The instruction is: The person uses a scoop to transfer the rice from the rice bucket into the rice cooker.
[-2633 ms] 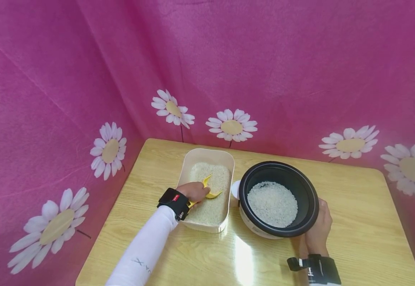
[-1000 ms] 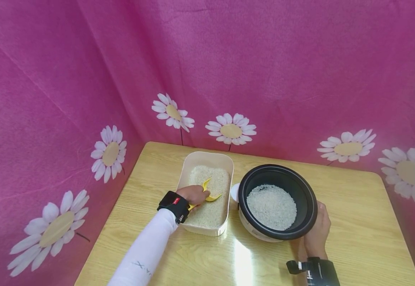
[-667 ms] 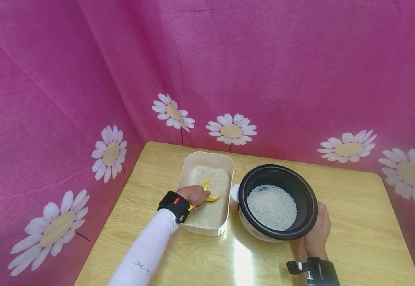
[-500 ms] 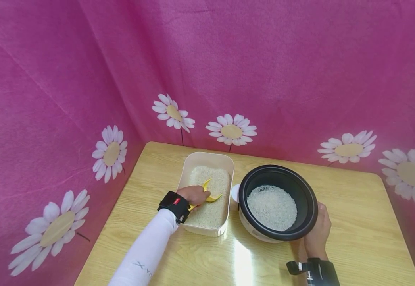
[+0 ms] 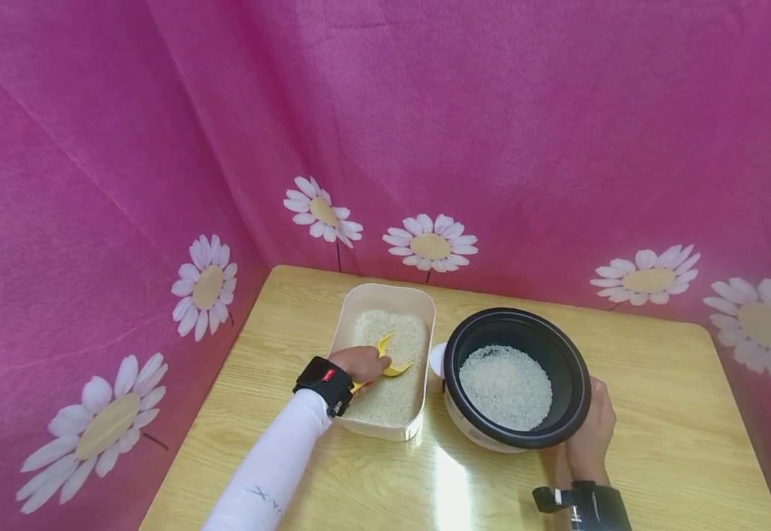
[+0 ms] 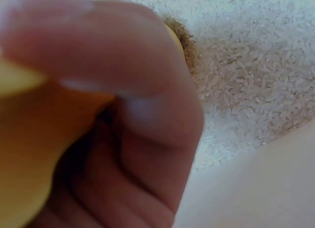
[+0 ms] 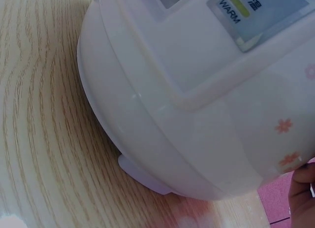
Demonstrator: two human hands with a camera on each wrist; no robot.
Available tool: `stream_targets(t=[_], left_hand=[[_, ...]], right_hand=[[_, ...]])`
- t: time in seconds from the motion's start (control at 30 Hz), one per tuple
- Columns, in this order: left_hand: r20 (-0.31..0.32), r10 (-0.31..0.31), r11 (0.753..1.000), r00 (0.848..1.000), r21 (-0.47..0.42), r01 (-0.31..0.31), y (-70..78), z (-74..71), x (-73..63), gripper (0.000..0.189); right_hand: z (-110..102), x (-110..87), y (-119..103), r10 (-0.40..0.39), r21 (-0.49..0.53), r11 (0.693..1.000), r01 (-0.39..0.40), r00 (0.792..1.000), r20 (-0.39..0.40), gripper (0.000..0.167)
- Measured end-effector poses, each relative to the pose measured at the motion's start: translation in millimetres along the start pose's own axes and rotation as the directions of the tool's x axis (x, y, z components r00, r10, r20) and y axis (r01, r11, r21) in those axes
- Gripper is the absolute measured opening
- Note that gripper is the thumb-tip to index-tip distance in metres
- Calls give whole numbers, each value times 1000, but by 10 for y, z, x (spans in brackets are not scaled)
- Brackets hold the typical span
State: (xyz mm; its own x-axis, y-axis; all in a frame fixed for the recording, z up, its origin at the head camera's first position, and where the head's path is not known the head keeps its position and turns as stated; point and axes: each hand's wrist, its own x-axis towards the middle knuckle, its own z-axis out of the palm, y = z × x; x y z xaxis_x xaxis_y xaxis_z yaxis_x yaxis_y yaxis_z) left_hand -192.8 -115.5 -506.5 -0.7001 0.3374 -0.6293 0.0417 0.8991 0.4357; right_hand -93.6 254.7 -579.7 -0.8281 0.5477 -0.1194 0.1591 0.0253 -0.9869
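In the head view my left hand (image 5: 362, 361) grips a yellow scoop (image 5: 395, 369) inside a cream rectangular box (image 5: 391, 293) of rice (image 5: 395, 324). The scoop's end is down in the grains. The left wrist view has bent fingers (image 6: 162, 105) over the yellow plastic (image 6: 24, 139), rice beside them. To the right stands a white rice cooker (image 7: 197, 129) with a black-rimmed pot (image 5: 558, 361), uncooked rice (image 5: 505, 387) covering its bottom. At the cooker's right side my right hand (image 5: 591, 431) holds it, mostly hidden under the rim; the right wrist view shows bent fingers (image 7: 301, 188) against its wall.
Box and cooker stand close together on a light wooden table (image 5: 657, 413). A pink curtain (image 5: 492, 133) with white daisies encloses the table's back and sides. A white knob-like part (image 5: 437, 358) sticks out from the cooker's left, towards the box.
Both hands keep their places, the left on the scoop in the rice and the right at the cooker. The whole head view has shifted slightly downward.
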Motion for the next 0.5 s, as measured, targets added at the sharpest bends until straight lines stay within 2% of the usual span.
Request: stream_targets(t=[0.13, 0.3, 0.5], left_hand=[[-7, 5, 1000, 1000, 5, -5, -10, 14, 7, 65], [-12, 13, 1000, 1000, 16, -13, -20, 25, 20, 66], [-12, 10, 1000, 1000, 19, -10, -17, 13, 31, 63]], right_hand=[[0, -11, 4, -3, -23, 1000, 3, 1000, 2, 43], [-4, -4, 24, -52, -73, 996, 52, 999, 2, 44], [-3, 7, 27, -51, -68, 996, 51, 999, -5, 43]])
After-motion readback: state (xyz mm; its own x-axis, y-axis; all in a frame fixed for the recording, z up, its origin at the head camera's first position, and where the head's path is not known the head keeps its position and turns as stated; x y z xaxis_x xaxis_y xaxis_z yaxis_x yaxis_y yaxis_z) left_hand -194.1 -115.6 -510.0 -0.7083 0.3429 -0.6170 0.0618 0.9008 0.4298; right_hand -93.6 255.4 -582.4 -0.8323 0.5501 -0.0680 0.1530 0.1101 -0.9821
